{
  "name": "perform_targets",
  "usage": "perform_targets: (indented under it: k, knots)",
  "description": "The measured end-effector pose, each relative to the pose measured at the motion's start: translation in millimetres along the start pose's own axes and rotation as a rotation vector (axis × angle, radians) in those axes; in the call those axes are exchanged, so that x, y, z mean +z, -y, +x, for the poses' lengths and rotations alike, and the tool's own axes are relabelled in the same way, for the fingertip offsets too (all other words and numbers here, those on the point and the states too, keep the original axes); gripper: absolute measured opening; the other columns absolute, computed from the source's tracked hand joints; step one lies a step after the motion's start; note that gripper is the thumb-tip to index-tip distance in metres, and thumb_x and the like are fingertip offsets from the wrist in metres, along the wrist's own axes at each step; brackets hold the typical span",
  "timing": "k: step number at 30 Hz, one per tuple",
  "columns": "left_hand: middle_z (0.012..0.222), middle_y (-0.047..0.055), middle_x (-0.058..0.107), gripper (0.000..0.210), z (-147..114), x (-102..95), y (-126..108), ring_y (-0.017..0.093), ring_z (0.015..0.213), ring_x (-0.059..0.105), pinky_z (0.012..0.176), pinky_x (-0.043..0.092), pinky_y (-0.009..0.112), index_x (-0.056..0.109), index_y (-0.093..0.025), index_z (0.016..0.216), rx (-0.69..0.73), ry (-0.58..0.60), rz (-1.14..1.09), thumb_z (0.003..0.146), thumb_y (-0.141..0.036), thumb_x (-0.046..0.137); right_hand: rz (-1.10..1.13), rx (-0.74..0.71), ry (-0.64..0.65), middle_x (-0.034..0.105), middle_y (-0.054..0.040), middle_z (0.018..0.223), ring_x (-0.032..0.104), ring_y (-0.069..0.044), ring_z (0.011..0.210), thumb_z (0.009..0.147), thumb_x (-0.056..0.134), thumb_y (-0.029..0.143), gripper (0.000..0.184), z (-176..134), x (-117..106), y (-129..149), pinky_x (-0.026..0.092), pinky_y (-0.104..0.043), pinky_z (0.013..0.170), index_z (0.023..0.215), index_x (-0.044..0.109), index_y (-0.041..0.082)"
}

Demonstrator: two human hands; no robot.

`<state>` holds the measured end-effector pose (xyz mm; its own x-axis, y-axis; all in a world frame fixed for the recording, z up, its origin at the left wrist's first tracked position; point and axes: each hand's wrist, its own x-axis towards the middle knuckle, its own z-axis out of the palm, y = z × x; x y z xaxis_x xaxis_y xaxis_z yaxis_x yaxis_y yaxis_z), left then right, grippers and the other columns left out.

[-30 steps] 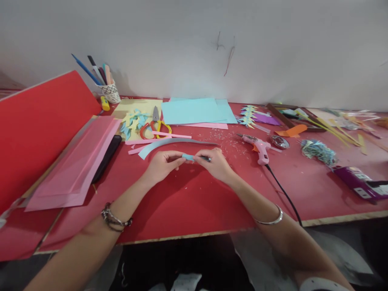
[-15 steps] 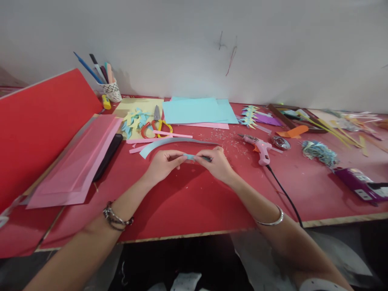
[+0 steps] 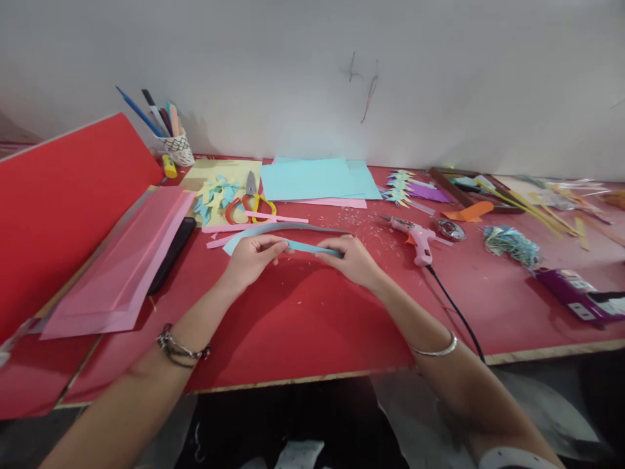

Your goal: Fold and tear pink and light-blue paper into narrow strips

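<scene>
Between my two hands stretches a light blue paper strip (image 3: 306, 247), held just over the red table. My left hand (image 3: 254, 255) pinches its left part between thumb and fingers. Farther right, my right hand (image 3: 352, 258) is closed on the strip's other part. The strip bends into a long arc behind the hands, its wide end hanging out left of my left hand. Pink paper strips (image 3: 227, 228) lie just behind it. Scissors (image 3: 250, 195) with red and yellow handles rest beyond these, beside cut blue and yellow paper pieces (image 3: 215, 195).
Blue paper sheets (image 3: 307, 179) lie at the back. A pink glue gun (image 3: 418, 238) with a black cord stands to the right, near a tape roll (image 3: 449, 228). Pink sheets (image 3: 117, 267) and a black object (image 3: 173, 254) lie left. A pen cup (image 3: 178, 150) stands behind.
My hands have moved apart, the left one slightly leftward, so a longer stretch of the blue paper strip shows between them. The camera view has shifted a little.
</scene>
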<state>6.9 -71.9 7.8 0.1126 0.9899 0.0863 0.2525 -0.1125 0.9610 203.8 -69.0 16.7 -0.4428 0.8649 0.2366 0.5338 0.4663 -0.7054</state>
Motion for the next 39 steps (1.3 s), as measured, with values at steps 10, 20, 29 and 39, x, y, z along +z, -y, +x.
perform_targets:
  k: [10,20,29,39]
  knots:
    - [0.065,0.001,0.068,0.018,7.3,-5.7,5.0,0.008,0.047,0.045,0.051,0.039,0.020,0.068,-0.018,0.071,-0.014,-0.112,0.005,0.066,-0.033,0.059,0.085,0.102,-0.128,0.058,0.0009,0.062,0.046,-0.009,0.053,0.073,0.049,0.033,0.021,1.2,-2.0,-9.9,0.034,-0.021,0.052,0.064,0.060,0.018]
    - [0.061,0.001,0.065,0.017,10.4,-11.0,4.3,0.008,0.049,0.046,0.052,0.039,0.020,0.068,-0.017,0.071,-0.044,-0.197,0.021,0.068,-0.029,0.057,0.416,0.313,-0.195,0.058,0.0025,0.048,0.050,-0.008,0.037,0.066,0.058,0.037,0.022,2.2,-9.3,-8.6,0.039,-0.021,0.044,0.058,0.055,0.017]
    - [0.068,0.002,0.068,0.021,12.9,-11.3,8.0,0.007,0.047,0.043,0.050,0.038,0.021,0.069,-0.018,0.077,-0.090,-0.236,-0.121,0.063,-0.032,0.062,0.609,0.402,-0.228,0.066,-0.0003,0.059,0.060,-0.010,0.047,0.066,0.061,0.033,0.018,2.4,-12.3,-8.3,0.047,-0.026,0.061,0.067,0.058,0.016]
    - [0.070,0.003,0.069,0.025,16.1,-13.7,10.1,0.005,0.046,0.041,0.050,0.039,0.019,0.069,-0.017,0.078,-0.151,-0.260,-0.211,0.060,-0.033,0.064,0.591,0.382,-0.173,0.067,0.0006,0.061,0.062,-0.011,0.050,0.073,0.054,0.030,0.013,3.5,-14.1,-8.5,0.047,-0.029,0.069,0.071,0.054,0.016]
